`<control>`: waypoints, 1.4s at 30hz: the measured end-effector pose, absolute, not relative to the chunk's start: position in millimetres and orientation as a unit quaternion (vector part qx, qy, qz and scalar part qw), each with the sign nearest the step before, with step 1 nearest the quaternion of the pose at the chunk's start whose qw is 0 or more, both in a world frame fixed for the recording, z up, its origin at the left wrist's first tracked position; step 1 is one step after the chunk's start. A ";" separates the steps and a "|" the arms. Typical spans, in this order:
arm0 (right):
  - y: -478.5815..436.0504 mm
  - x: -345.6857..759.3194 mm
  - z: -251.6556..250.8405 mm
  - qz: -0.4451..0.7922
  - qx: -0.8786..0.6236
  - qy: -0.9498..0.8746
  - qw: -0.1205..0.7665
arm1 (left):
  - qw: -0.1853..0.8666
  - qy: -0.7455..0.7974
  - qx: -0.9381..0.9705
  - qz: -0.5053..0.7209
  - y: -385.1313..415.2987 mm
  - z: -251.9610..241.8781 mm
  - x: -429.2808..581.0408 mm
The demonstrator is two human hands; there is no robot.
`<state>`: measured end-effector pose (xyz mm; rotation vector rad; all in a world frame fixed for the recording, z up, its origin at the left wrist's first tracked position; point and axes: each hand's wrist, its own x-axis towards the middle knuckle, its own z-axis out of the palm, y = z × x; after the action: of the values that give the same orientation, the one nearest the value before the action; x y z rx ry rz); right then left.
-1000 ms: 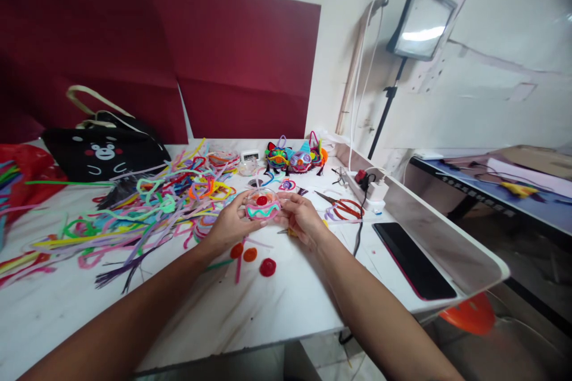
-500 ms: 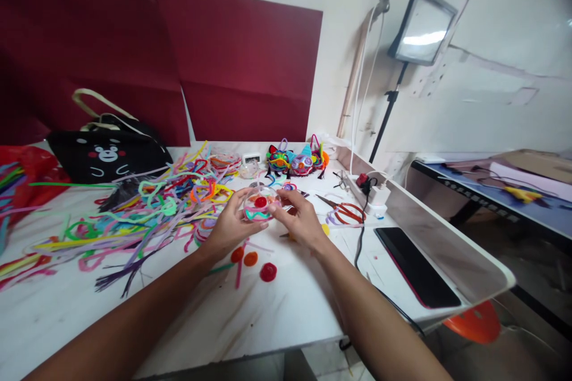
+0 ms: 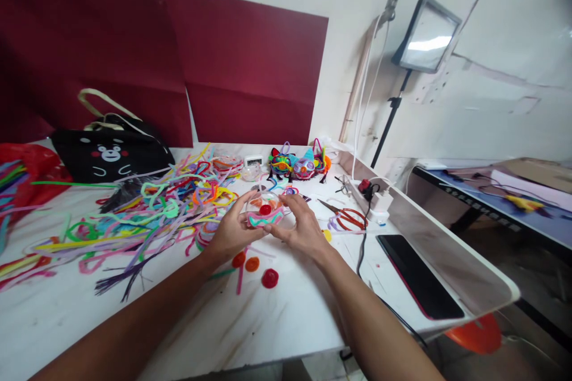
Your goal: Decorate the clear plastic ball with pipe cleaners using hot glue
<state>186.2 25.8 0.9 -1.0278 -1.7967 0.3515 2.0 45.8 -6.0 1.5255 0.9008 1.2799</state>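
Note:
Between both hands is a clear plastic ball [image 3: 267, 201] with a red round piece on its front and wavy pink and teal pipe cleaner strips below it. My left hand [image 3: 233, 227] is closed round its left side. On the right side, my right hand [image 3: 304, 223] grips it with thumb low and fingers at the upper edge. On the table nearer to me lie a red pipe cleaner coil [image 3: 270, 278], two orange coils [image 3: 252, 264] and a pink strip [image 3: 240, 281]. A striped round piece [image 3: 205, 235] is partly hidden behind my left hand.
A tangled heap of pipe cleaners [image 3: 165, 208] covers the left of the table. Finished decorated balls [image 3: 304, 168] stand at the back. Orange-handled scissors [image 3: 351, 218], a power strip [image 3: 379, 214], a black cable and a phone [image 3: 420, 275] lie right. A black bag [image 3: 109, 152] sits back left.
The ball has turned in my hands, so its red piece and wavy strips face me more. My right thumb has moved down to its lower edge. The view has shifted slightly.

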 end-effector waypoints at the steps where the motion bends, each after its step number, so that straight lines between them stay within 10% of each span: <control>1: 26.2 186.3 0.4 0.146 -0.425 -0.743 0.497 | 0.458 0.370 0.621 0.518 45.2 -5.3 2.2; 42: 34.8 182.3 -9.5 0.191 -0.499 -0.735 0.417 | 0.277 0.439 0.744 0.420 61.8 -37.8 -4.9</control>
<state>182.3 34.8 -9.5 -1.2534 -1.8437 0.4792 -4.9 61.8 -37.8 1.9989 1.1788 1.1272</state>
